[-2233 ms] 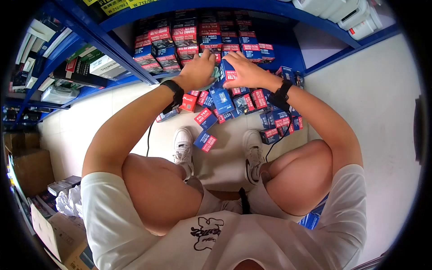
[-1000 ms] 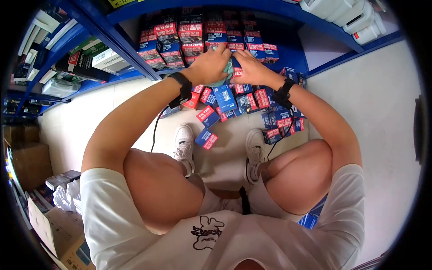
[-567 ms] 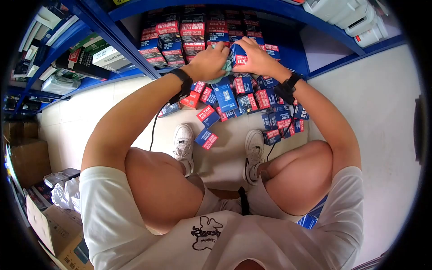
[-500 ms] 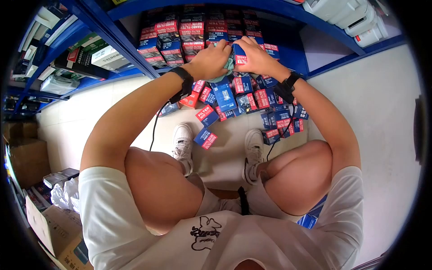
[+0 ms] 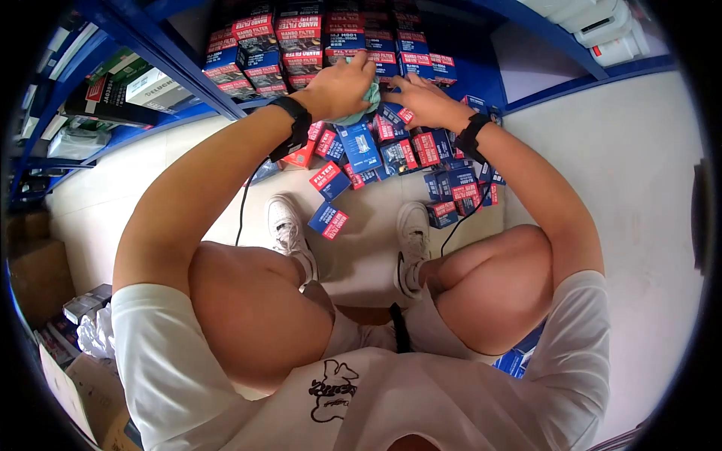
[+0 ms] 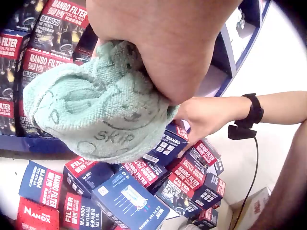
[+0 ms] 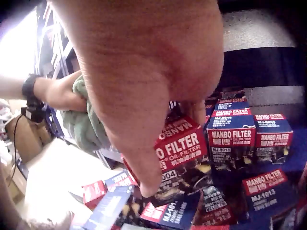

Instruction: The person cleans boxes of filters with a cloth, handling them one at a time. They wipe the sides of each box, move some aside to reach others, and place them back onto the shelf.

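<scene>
My left hand point(image 5: 340, 89) grips a pale green terry cloth point(image 6: 100, 120), bunched under the palm and printed with dark letters. Beside it, my right hand point(image 5: 430, 104) holds a red and blue oil filter box point(image 7: 184, 151), its thumb along the box's printed side in the right wrist view. From above, most of that box is hidden under the hand. Both hands are close together in front of the shelf, over a loose pile of similar filter boxes point(image 5: 398, 155) on the floor. Behind them, stacked filter boxes point(image 5: 299, 41) stand in rows on the blue shelf point(image 5: 481, 83).
A shelf post point(image 5: 169, 56) rises to the left, beside shelves of other cartons. White jugs point(image 5: 602, 30) stand on the upper shelf at right. White shoes point(image 5: 287, 225) flank a stray filter box point(image 5: 329, 220). Black cables point(image 5: 243, 203) hang from the wrist straps.
The filter box, upright beside the cloth half a second ago, is now lower and tilted beneath my right hand. My left hand keeps the cloth. The head view has shifted, so the shelf appears further left.
</scene>
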Available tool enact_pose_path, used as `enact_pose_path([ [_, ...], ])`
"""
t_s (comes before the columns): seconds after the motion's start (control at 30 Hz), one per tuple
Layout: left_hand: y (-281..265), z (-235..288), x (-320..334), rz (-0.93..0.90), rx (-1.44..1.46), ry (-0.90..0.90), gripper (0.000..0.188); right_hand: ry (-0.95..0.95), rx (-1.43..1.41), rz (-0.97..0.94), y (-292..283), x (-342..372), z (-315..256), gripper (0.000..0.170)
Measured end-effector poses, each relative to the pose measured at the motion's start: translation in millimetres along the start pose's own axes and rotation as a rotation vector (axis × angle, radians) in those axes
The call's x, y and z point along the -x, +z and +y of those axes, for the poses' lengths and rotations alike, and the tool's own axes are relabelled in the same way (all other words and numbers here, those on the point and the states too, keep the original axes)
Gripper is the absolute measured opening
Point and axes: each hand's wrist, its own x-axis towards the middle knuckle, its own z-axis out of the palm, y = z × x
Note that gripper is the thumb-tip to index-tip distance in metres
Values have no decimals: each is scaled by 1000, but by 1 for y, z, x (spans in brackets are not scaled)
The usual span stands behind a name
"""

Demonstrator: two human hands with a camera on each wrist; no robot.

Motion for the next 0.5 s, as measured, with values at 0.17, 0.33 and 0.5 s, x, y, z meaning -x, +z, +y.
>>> enact_pose_path([
  [0.17,4,0,-1,-89,-30,28,58,63,184,-138,6,7,-4,87],
  [0.33,12,-4,0,-133,-50,19,60,169,-62,-188,11,9,-5,85],
  [0.5,14,-3,1,-179,-27,16,61,-117,72,-91,39,2,26,92],
])
